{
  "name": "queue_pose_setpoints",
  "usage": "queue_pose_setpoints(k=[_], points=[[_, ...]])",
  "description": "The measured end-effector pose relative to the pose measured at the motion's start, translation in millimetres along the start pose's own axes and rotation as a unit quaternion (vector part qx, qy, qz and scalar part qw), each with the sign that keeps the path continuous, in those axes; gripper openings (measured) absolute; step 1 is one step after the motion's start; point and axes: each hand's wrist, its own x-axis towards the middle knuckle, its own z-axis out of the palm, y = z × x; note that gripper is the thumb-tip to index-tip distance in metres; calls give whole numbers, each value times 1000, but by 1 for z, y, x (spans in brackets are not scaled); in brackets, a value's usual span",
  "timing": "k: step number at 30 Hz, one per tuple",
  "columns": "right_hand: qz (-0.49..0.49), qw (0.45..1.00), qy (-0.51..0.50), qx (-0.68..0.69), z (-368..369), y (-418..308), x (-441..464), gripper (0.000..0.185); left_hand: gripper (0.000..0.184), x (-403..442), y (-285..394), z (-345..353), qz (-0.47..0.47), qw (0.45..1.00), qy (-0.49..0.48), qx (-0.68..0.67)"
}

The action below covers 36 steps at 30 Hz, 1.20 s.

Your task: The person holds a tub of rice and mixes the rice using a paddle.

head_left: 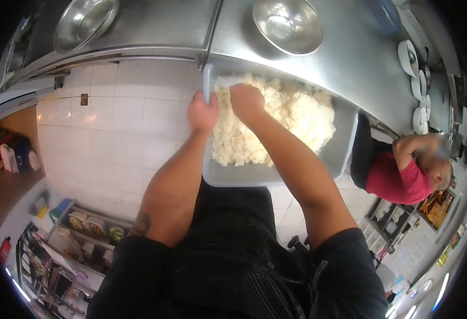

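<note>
A large translucent plastic tub [345, 138] holds a heap of white, clumpy food that looks like cooked rice [308, 119]. My left hand [203, 112] is closed round the tub's left rim, with the thumb up along the edge. My right hand [247, 102] is inside the tub at its upper left, closed and pressed into the rice; whatever its fingers hold is hidden. The tub's far side lies along the edge of a steel counter [345, 58].
Metal bowls [289, 26] [86, 24] rest on the steel surfaces. White bowls [408, 58] line the counter's right end. A person in a red shirt [398, 178] stands at the right. Shelves with containers [84, 234] are at the lower left, above a tiled floor [122, 127].
</note>
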Motion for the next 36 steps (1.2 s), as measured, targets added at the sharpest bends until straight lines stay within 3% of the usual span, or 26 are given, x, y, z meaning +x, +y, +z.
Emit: queue_pose_setpoints(k=[2, 4, 6, 8, 10, 12, 13, 15, 16, 17, 19, 20, 22, 23, 25, 27, 29, 31, 33, 34, 35, 36], points=[[-10, 999, -34, -13, 3, 7, -5, 31, 36, -4, -1, 4, 12, 1000, -4, 2], [-7, 996, 56, 62, 44, 32, -4, 37, 36, -3, 3, 2, -5, 1000, -6, -2], [-5, 999, -2, 41, 76, 55, -45, 71, 36, -4, 2, 2, 6, 1000, -11, -16], [-7, 998, -7, 55, 98, 76, -89, 78, 36, -3, 4, 1, 4, 1000, -10, -22], [-4, 993, 26, 114, 114, 101, -136, 72, 36, -5, 0, 2, 6, 1000, -6, -26], [53, 986, -29, 155, 82, 125, -167, 63, 36, -4, 0, 3, 19, 999, 0, -30], [26, 979, 30, 199, 82, 154, -174, 60, 36, -4, -1, 4, 18, 1000, 7, -17], [90, 939, -31, 329, 18, 181, -184, 57, 36, -4, -2, 6, 25, 1000, 12, -6], [154, 895, -68, 412, -11, 186, -190, 52, 37, -3, -3, 7, 17, 1000, 9, 0], [201, 804, -111, 549, -26, 203, -191, 48, 37, -3, -2, 8, 8, 1000, 7, 5], [272, 689, -139, 657, -47, 224, -190, 33, 38, -2, -1, 7, 9, 1000, 0, 0], [274, 690, -140, 655, -45, 235, -187, 33, 38, -2, -2, 6, 6, 1000, -4, -2], [358, 536, -163, 748, -25, 259, -171, 25, 38, -3, -2, 6, 3, 1000, -3, -10], [358, 540, -169, 743, -9, 273, -158, 25, 39, -3, -3, 5, 6, 1000, -2, -15], [319, 356, -235, 846, 10, 286, -129, 30, 39, -1, -5, 6, 2, 1000, 1, -17], [335, 366, -218, 840, 8, 276, -105, 30, 39, -1, -8, 6, 9, 1000, -3, -12], [332, 506, -204, 769, -1, 270, -91, 27, 38, -1, -4, 9, -1, 1000, 11, 10], [339, 542, -203, 741, -14, 258, -77, 27, 37, -1, 0, 8, -4, 1000, 8, 10], [380, 631, -206, 644, -12, 248, -60, 25, 36, -2, 0, 6, -6, 1000, 6, 14], [350, 672, -203, 621, -11, 244, -60, 17, 36, -3, 0, 5, -3, 1000, 4, 14], [349, 671, -202, 623, -6, 237, -56, 17, 36, -2, 0, 5, 2, 1000, 3, 14], [333, 777, -192, 499, 0, 229, -52, 10, 36, -2, 0, 6, 4, 1000, 3, 15]])
